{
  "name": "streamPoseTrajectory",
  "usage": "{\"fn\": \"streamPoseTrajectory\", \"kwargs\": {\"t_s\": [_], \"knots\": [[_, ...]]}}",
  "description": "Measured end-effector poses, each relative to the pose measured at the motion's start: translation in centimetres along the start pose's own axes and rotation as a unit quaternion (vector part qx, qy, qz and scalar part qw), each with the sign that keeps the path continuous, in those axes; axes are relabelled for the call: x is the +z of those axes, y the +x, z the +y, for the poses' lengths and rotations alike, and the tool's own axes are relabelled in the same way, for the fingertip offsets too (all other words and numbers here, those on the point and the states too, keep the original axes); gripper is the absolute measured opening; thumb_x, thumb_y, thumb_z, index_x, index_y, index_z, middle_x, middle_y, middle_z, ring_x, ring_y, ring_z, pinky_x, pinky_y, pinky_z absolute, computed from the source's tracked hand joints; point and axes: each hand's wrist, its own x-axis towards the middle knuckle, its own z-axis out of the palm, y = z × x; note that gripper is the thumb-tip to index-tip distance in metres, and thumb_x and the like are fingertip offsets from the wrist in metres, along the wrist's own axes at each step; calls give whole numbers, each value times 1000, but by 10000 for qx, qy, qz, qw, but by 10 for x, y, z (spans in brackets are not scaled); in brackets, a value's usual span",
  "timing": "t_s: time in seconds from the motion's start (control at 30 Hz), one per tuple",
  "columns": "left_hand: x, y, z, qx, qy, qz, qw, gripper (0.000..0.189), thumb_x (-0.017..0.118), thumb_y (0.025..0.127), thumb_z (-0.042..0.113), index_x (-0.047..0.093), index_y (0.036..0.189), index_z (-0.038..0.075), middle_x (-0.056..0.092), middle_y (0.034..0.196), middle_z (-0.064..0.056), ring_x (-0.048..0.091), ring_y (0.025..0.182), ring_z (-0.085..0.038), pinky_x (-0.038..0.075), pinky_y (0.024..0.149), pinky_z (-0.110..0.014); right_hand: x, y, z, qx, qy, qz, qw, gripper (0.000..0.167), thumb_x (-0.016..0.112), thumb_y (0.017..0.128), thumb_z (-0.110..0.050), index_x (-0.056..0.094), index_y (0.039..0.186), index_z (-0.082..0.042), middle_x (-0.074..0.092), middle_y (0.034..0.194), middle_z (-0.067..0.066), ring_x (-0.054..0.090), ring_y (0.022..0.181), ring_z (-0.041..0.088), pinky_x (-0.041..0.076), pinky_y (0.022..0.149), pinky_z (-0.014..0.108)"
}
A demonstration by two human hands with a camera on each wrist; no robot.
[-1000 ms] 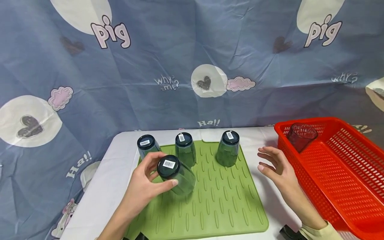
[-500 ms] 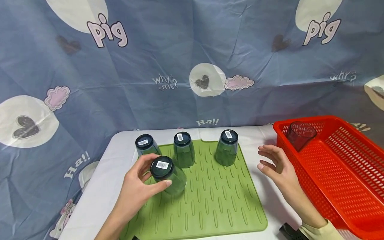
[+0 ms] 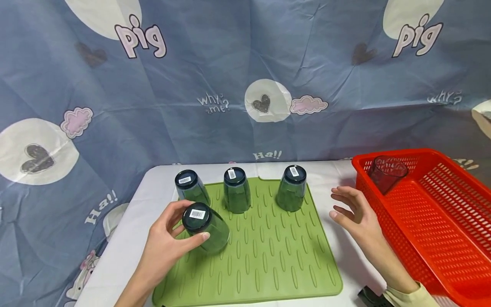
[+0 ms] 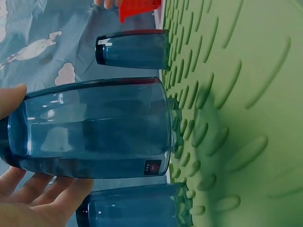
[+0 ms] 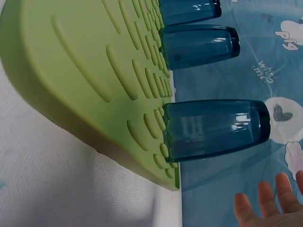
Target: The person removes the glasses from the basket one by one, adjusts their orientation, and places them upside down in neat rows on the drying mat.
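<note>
My left hand [image 3: 165,234] grips a bluish-green drinking glass [image 3: 214,233] upside down, thumb on one side and fingers on the other near its labelled base. Over the front left of the green ribbed mat [image 3: 268,260] the glass hangs tilted; in the left wrist view its rim looks slightly apart from the mat. Three similar glasses stand inverted along the mat's back: a left glass [image 3: 193,189], a middle glass [image 3: 237,194] and a right glass [image 3: 290,192]. My right hand [image 3: 354,211] hovers right of the mat, fingers loosely bent, holding nothing.
A red plastic basket [image 3: 418,260] stands at the right, with another glass [image 3: 385,175] leaning in its far left corner. White cloth [image 3: 134,226] covers the table. Behind hangs a blue printed curtain [image 3: 215,55].
My left hand has carried the glass leftward and slightly toward me over the mat. The right hand stays in nearly the same place, and the other glasses have not moved.
</note>
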Motion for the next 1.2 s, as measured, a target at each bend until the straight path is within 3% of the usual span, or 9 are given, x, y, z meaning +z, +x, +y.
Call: {"fn": "streamPoseTrajectory", "kwargs": {"t_s": [0.23,0.63,1.2], "knots": [[-11,-3,-4,-55,330,183,9993,68,87,75,13,51,132,13,58,130,-1,48,130,-10,45,93,-15,-1,-1,2,24,-169,-133,9998,53,62,89,11,39,136,7,50,134,15,48,125,27,45,99,26],[-22,-6,-8,-202,431,429,9979,66,88,73,11,52,128,10,59,126,-5,50,125,-7,44,94,-13,-4,0,4,-55,-335,-185,9993,55,63,87,12,39,137,6,50,134,15,49,123,24,44,100,25],[-27,-16,-20,-389,619,456,9963,64,87,75,13,52,128,10,58,124,-6,51,119,-1,47,91,-13,-8,1,4,-69,-406,-123,9991,56,65,87,12,40,137,6,49,135,16,47,125,25,43,100,25]]}}
